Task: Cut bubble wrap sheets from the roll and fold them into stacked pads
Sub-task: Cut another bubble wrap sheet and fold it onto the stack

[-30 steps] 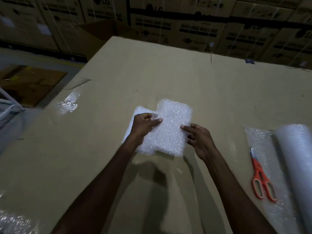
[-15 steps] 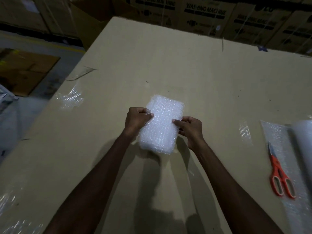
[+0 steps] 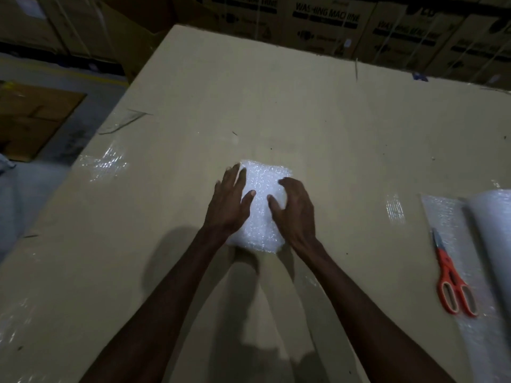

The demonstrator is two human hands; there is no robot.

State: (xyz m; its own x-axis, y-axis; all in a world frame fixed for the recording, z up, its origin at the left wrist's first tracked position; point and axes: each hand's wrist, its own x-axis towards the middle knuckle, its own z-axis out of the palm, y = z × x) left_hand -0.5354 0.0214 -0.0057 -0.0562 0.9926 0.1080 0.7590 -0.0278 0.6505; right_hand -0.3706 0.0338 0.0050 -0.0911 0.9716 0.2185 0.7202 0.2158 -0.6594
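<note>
The folded bubble wrap pad (image 3: 261, 205) lies flat on the cardboard table top (image 3: 318, 120), about in the middle of it. Both hands are on the pad, palms down. The left hand (image 3: 229, 201) covers the pad's left edge w/ fingers spread wide and flat, the fingertips reaching near the far left corner. The right hand (image 3: 297, 208) lies on the right edge, its fingers a bit curved over that side and the thumb pointing to the centre. No hand is closed around the pad; both only rest flat on it. Between the two thumbs a strip of the pad stays visible, also the far edge and the near edge under the wrists.

Around the hands the table is free: to the left up to the table edge, where some clear tape shines, and to the far side up to the back edge. To the right of the right hand there is bare room, then a loose sheet of bubble wrap (image 3: 442, 217) w/ orange scissors (image 3: 450, 275) lying on it, blades closed and pointing away. Just right of the scissors is the bubble wrap roll (image 3: 495, 230), partly out of view at the frame edge.

Behind the far table edge stand cardboard boxes (image 3: 326, 20); on them "WASHING MACHINE" is readable. Other print is too dark and small to read.
</note>
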